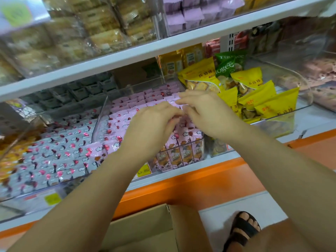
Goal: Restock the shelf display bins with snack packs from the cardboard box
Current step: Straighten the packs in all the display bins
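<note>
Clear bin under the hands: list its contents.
The clear bin holds rows of pink snack packs, upright along its front wall. The left hand and right hand cover the middle; whatever lies beneath them is hidden.

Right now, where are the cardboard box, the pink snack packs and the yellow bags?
cardboard box [143,228]: head view, on its open top flap.
pink snack packs [127,106]: head view, on the top edges of the upright wrappers.
yellow bags [278,104]: head view, on the front face of the nearest bag.
</note>
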Available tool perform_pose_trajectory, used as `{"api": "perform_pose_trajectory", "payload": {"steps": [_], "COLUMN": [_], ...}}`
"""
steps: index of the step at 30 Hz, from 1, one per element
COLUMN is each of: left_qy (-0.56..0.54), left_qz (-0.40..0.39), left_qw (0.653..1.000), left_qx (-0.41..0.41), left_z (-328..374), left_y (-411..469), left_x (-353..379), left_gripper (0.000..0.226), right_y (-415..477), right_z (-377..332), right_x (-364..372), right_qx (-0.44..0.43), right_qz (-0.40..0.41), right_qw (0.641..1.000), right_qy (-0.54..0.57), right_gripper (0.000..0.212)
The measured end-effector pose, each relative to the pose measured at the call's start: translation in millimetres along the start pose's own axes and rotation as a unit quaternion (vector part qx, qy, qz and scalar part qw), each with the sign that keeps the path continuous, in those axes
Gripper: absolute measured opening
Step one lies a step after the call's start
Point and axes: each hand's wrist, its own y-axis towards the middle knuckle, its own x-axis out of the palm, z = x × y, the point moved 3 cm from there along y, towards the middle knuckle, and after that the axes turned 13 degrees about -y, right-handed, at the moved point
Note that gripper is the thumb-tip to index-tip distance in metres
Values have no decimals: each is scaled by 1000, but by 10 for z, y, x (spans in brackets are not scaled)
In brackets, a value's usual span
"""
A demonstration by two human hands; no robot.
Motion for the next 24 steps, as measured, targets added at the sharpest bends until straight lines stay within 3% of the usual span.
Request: {"api": "perform_pose_trajectory", "payload": {"steps": [3, 5, 8, 12, 17, 24], "left_qy": [58, 110, 168, 185, 156, 167], "left_qz": [12, -45, -105, -174, -262, -252], "left_qw": [995, 980, 965, 948, 933, 931], "left_qx": [-79, -158, -173, -192, -191, -206], "left_z": [-267, -406, -478, -580, -503, -543], "left_y": [-233, -420, -518, -415, -504, -469], "left_x": [-235, -245, -133, -33, -44, -17], "left_gripper": [28, 38, 45, 46, 46, 57], "right_y": [-79, -98, -49, 45, 39, -2], "right_z": [-345, -453, -473, -467, -448, -486], "right_x": [131, 286, 441, 539, 426, 440], "right_qx": [-71, -66, -24, -1, 1, 27], "right_qz": [-101, -197, -288, -307, -368, -318], "right_qw": [992, 976, 951, 942, 927, 944], "right_qy": [-12, -61, -114, -134, -76, -82], "right_gripper": [33, 42, 51, 53, 65, 70]}}
